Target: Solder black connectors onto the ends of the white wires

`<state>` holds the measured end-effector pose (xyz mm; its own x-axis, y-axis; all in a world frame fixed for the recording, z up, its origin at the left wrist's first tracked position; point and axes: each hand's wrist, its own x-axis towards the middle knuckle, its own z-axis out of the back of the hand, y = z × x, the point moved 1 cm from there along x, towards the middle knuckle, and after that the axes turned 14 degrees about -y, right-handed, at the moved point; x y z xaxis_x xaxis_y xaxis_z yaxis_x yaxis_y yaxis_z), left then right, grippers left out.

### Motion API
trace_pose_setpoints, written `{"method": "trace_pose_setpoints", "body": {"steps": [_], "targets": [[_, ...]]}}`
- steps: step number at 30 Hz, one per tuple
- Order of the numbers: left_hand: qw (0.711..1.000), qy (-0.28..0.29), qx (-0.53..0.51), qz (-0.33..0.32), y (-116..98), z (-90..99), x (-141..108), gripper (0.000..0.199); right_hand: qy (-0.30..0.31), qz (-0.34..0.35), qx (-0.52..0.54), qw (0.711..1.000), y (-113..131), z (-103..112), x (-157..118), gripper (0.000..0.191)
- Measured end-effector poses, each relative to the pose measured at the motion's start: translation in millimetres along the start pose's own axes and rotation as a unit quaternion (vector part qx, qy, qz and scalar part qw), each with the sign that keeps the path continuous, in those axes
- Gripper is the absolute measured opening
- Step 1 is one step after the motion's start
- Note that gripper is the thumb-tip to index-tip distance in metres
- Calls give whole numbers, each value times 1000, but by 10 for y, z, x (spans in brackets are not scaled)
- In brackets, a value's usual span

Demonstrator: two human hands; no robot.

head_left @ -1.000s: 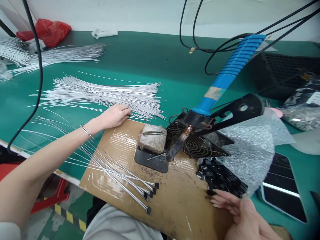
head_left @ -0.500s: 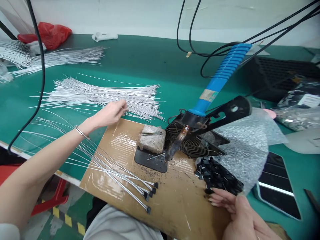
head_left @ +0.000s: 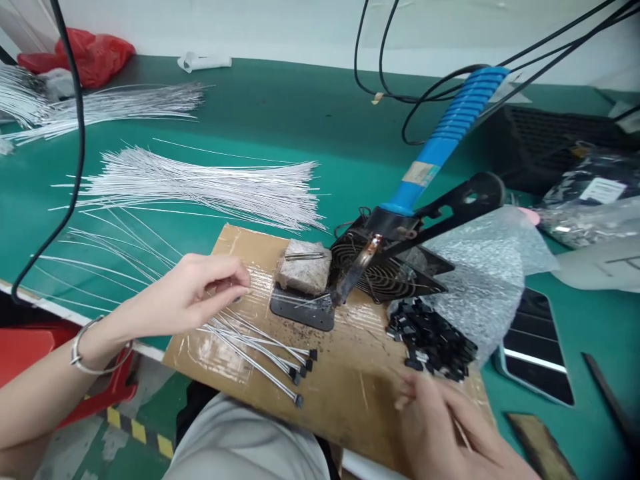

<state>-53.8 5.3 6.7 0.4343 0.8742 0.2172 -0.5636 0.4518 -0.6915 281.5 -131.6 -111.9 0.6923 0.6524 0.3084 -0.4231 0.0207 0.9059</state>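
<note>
My left hand [head_left: 205, 293] is pinched shut over the cardboard's left part, on what looks like a thin white wire; the wire is hard to trace between the fingers. Below it lie several white wires with black connectors on their ends [head_left: 260, 360]. My right hand [head_left: 440, 420] is blurred, with thumb and fingers closed together at the cardboard's right side. Whatever it holds, if anything, I cannot make out. Just beyond it is a heap of small black connectors [head_left: 433, 340]. A large bundle of white wires [head_left: 210, 183] lies behind my left hand.
A blue-handled soldering iron [head_left: 445, 143] leans over a black fan [head_left: 380, 267], its tip above a black plate. Beside it sits a greyish block [head_left: 304, 267] with a metal rod on top. Bubble wrap [head_left: 495, 260], a phone [head_left: 535, 347] and the cardboard [head_left: 360, 400] are nearby.
My left hand has come from the wire bundle toward me, down over the cardboard. My right hand has drawn away from the black connectors, slightly left and nearer, its fingers closing.
</note>
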Motion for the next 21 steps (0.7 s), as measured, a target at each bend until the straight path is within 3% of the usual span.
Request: {"method": "trace_pose_setpoints", "body": {"steps": [3,6,10,21], "targets": [[999,19,8,-35,-110,-46,-86,17,85,45,23,995,265,-179,-62,7],[997,23,30,-66,-211,-67,-109,20,174,74,90,978,507,-374,-97,10],[997,37,25,-68,-293,-78,-110,20,239,61,148,958,678,-534,-151,14],[988,124,-74,55,-247,-168,-116,24,233,35,192,953,687,-545,-206,17]]}}
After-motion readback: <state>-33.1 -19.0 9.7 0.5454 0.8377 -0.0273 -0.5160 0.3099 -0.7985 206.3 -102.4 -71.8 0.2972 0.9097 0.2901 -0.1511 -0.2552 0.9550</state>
